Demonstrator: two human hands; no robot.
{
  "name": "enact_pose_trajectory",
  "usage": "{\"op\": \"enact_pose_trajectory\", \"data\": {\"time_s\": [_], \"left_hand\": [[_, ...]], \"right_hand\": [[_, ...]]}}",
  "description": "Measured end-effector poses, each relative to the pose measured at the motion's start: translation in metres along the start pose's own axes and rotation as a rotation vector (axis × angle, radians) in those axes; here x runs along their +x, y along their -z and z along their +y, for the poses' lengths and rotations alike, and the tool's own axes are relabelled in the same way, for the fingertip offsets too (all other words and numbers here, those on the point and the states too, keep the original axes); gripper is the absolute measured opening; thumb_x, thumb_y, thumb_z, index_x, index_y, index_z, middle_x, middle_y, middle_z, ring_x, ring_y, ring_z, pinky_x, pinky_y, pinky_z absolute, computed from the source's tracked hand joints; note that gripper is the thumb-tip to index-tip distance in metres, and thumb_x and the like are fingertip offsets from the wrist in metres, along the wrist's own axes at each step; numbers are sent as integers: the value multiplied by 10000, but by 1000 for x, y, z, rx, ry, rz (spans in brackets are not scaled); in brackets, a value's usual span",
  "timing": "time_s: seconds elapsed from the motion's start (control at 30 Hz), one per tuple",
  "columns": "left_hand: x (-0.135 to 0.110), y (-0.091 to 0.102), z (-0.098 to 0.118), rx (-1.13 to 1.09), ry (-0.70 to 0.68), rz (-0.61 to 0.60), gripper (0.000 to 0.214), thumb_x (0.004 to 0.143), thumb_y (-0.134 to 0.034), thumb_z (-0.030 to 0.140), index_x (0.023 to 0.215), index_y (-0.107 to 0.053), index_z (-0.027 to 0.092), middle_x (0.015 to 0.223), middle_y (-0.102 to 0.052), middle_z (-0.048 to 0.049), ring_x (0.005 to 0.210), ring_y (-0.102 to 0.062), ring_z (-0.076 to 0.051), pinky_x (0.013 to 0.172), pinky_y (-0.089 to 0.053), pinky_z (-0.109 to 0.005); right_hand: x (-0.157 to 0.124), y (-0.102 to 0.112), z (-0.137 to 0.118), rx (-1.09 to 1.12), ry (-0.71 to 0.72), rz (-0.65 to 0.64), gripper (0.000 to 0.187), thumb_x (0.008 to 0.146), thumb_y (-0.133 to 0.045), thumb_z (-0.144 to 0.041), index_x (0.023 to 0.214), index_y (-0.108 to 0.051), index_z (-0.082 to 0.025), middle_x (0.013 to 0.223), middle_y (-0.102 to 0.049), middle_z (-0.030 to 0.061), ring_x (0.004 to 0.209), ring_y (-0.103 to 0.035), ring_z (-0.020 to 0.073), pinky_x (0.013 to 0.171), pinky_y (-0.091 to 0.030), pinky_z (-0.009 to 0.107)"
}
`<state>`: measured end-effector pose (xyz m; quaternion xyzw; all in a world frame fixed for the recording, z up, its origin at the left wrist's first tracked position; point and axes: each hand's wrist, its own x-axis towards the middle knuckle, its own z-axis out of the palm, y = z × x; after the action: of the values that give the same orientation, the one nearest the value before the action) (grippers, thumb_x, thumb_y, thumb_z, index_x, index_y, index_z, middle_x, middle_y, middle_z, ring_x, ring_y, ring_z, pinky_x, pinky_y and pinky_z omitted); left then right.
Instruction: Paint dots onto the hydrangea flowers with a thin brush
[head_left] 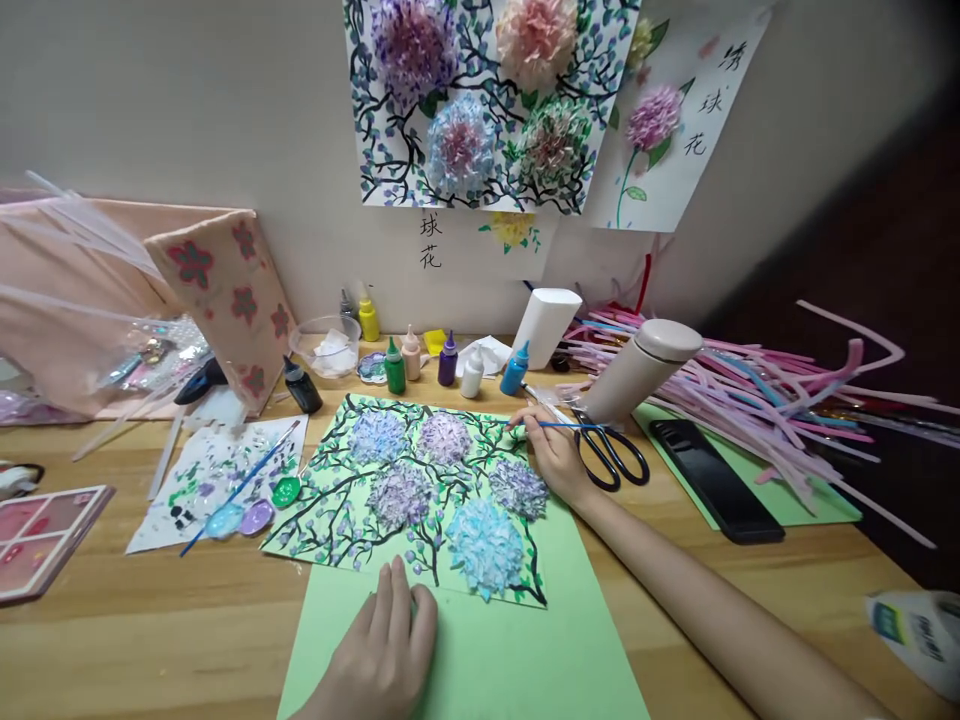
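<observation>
A flower picture with several fluffy blue and purple paper blooms and painted black branches lies on a light green sheet. My left hand rests on the picture's near edge, fingers together and pressed flat on the paper. My right hand is at the picture's far right corner, pinching a thin blue-handled paintbrush whose tip touches the paper.
Small paint bottles stand in a row behind the picture. Black scissors, a beige flask, a black phone and a heap of pipe cleaners lie right. A smeared paint sheet with a second brush lies left.
</observation>
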<state>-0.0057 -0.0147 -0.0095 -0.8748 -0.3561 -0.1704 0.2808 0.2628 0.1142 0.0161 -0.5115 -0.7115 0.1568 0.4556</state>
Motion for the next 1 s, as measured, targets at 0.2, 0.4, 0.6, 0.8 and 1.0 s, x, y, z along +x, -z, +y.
{"op": "enact_pose_trajectory", "data": {"time_s": [0.2,0.4,0.6,0.8,1.0], "left_hand": [[1,-1,-2,-17,12,59,214,845,-356,118,919,-556,99,934,-681,-179,866,-657,-262,754,-438,-326],[0,-2,-2,-27,4,41,212,836,-368,130,927,-558,103,958,-675,-179,883,-651,-267,753,-445,-328],[-1,-2,-1,-31,2,15,191,832,-395,133,926,-558,102,987,-664,-194,903,-644,-275,751,-446,-326],[-1,-3,-1,-29,6,33,206,834,-372,122,928,-554,101,965,-670,-192,888,-649,-277,744,-441,-329],[0,-1,-1,-26,7,2,190,829,-401,148,936,-552,102,985,-663,-193,906,-644,-272,754,-444,-317]], "right_hand": [[1,1,-1,-21,5,-55,313,952,-311,-313,860,-591,-208,845,-624,32,852,-550,176,888,-367,353],[0,0,0,-36,-7,-72,311,952,-308,-322,882,-589,-209,859,-620,40,856,-546,181,828,-393,331],[-2,0,-1,-41,-3,-39,333,952,-292,-346,883,-588,-211,844,-613,44,862,-542,188,818,-396,336],[0,0,-1,-24,-9,-53,325,952,-301,-337,878,-592,-210,846,-622,38,862,-555,183,829,-396,337],[-1,0,0,-17,-22,-25,336,948,-304,-365,896,-600,-213,827,-631,37,838,-563,185,822,-404,346]]}}
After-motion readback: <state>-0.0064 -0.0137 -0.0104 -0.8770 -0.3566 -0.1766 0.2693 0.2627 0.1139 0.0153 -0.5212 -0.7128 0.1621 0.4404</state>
